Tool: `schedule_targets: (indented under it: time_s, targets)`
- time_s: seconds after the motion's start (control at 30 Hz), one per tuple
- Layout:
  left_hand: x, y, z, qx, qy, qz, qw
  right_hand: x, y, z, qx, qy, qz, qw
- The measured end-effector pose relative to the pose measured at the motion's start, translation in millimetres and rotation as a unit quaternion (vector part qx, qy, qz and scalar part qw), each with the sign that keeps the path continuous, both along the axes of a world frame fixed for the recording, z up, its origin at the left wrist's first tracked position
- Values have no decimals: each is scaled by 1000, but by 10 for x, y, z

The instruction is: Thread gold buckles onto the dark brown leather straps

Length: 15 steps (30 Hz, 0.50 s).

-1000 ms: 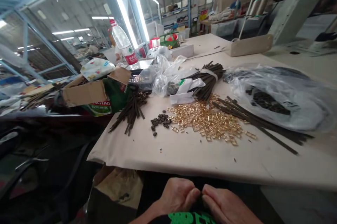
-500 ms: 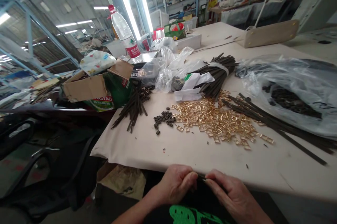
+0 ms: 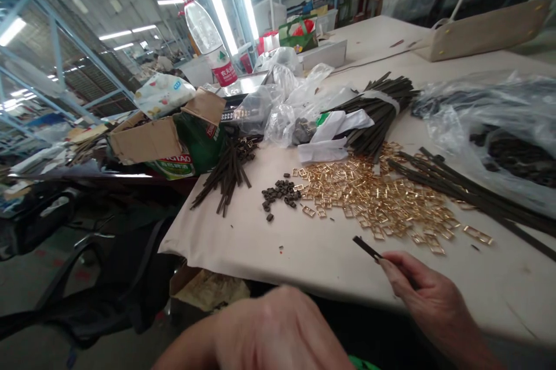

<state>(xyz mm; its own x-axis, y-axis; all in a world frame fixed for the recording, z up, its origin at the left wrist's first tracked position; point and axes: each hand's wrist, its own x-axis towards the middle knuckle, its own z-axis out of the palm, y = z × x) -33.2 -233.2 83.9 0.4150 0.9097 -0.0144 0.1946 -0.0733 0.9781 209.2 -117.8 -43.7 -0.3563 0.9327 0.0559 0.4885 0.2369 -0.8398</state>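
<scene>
My right hand (image 3: 428, 289) is closed over the table's front edge, pinching a short dark strap (image 3: 367, 247) whose free end points up and left. My left hand (image 3: 278, 329) is close to the camera at the bottom, back side up and slightly blurred; its fingers are hidden. Beyond the hands lies a wide heap of gold rectangular buckles (image 3: 365, 196). Left of the heap is a small cluster of dark loops (image 3: 280, 193). Long dark straps (image 3: 469, 187) lie at the right of the buckles, and a bundle of dark strips (image 3: 384, 115) tied with a white band lies behind them.
A green and brown cardboard box (image 3: 147, 141) stands at the left, with loose dark strips (image 3: 228, 179) beside it. Clear plastic bags (image 3: 280, 121) and a tilted bottle (image 3: 208, 40) are at the back. A plastic bag of dark pieces (image 3: 512, 127) lies right. A chair (image 3: 117, 277) is lower left.
My hands, close together before, have parted. The right moved up and right with the strap, which now shows; the left came nearer the camera. The view shifted slightly.
</scene>
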Motion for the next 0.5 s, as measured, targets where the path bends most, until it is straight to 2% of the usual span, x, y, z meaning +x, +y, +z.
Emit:
schedule_targets:
  time_s: [0.1, 0.17, 0.2, 0.27, 0.33, 0.4, 0.5]
  targets:
    - [-132, 397, -224, 17, 51, 87, 995, 10, -21, -13, 13, -1, 11, 1000]
    - [-269, 706, -419, 69, 181, 187, 963, 21, -22, -8, 23, -1, 25, 999]
    - [-341, 847, -516, 85, 246, 200, 945, 23, -21, -3, 30, -1, 30, 999]
    - [-467, 1073, -684, 96, 350, 181, 914, 16, -19, 7, 46, 5, 33, 998]
    - [-539, 1223, -789, 90, 402, 136, 901, 0, -20, 17, 56, 15, 28, 998]
    - [-551, 1322, -825, 83, 416, 100, 900, -13, -22, 23, 61, 23, 27, 998]
    - [-506, 1427, -800, 74, 415, 81, 903, -13, -29, 24, 57, 21, 36, 997]
